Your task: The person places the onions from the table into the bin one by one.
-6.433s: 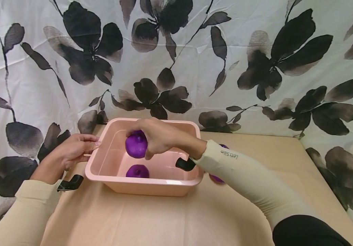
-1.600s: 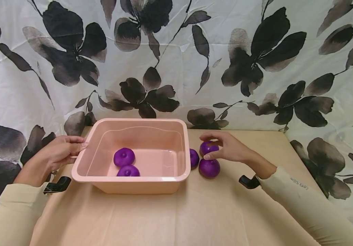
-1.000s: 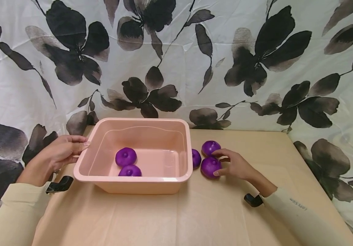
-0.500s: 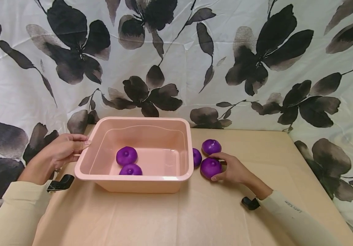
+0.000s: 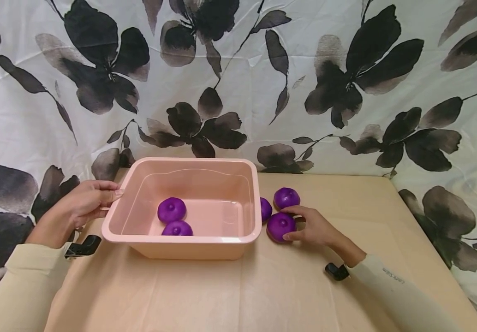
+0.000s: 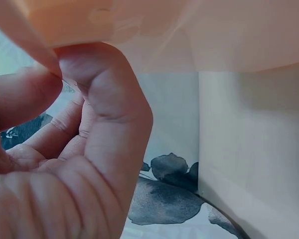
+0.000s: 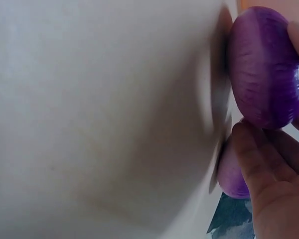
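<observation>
A pink plastic tub (image 5: 188, 251) stands on the table, two round purple onions (image 5: 172, 210) lying inside it. My left hand (image 5: 89, 205) pinches the tub's left rim between thumb and fingers; the left wrist view shows this hand (image 6: 107, 107) right under the rim. To the right of the tub, my right hand (image 5: 317, 226) has thumb and fingers around the front onion (image 5: 280, 227), which sits on the table. In the right wrist view that glossy onion (image 7: 261, 69) is between thumb and fingers. Another onion (image 5: 287, 198) lies just behind it.
A further onion (image 5: 265, 210) is partly hidden by the tub's right side. The beige-covered table (image 5: 288, 290) ends at the back against a white cloth (image 5: 259, 87) with dark flowers.
Earlier my right hand held an onion over the tub, where one lay; now two lie there. The hand moved from the back onion to the front one, which has shifted slightly left.
</observation>
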Available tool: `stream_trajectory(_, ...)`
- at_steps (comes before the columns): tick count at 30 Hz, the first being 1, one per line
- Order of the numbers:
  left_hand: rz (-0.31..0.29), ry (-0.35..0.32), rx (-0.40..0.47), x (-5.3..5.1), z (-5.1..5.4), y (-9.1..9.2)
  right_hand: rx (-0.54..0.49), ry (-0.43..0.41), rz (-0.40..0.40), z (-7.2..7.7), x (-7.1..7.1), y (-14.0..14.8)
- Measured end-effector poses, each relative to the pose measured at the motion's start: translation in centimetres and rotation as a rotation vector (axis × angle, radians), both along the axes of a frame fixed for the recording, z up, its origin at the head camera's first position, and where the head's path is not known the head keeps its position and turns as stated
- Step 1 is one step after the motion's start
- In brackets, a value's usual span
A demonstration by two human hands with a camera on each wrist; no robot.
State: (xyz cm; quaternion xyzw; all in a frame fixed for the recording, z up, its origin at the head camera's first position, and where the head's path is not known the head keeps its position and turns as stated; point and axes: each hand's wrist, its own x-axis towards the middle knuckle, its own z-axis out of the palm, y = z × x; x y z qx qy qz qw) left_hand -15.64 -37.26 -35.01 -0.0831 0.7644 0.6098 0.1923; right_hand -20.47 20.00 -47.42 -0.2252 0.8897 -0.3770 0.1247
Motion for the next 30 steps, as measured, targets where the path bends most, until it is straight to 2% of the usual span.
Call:
stream_trajectory(8, -0.009, 0.007, -0.002, 0.1, -0.2, 0.0, 0.028, 0.018, 0.014, -0.6, 0.5, -0.1)
stream_trajectory(13, -0.015, 0.02, 0.005, 0.0, -0.2, -0.1, 0.075, 0.047, 0.014, -0.3, 0.6, -0.3)
stream_trajectory(17, -0.013, 0.016, 0.021, -0.1, -0.2, -0.1, 0.075, 0.04, -0.001, 0.5, 0.5, -0.2)
stream_trajectory(23, -0.009, 0.013, 0.029, -0.2, -0.2, -0.1, 0.02, 0.092, 0.054, 2.1, 0.4, 0.2)
stream_trajectory(30, -0.012, 0.018, 0.002, -0.2, -0.2, -0.1, 0.026, 0.15, 0.1, 4.6, 0.1, 0.3)
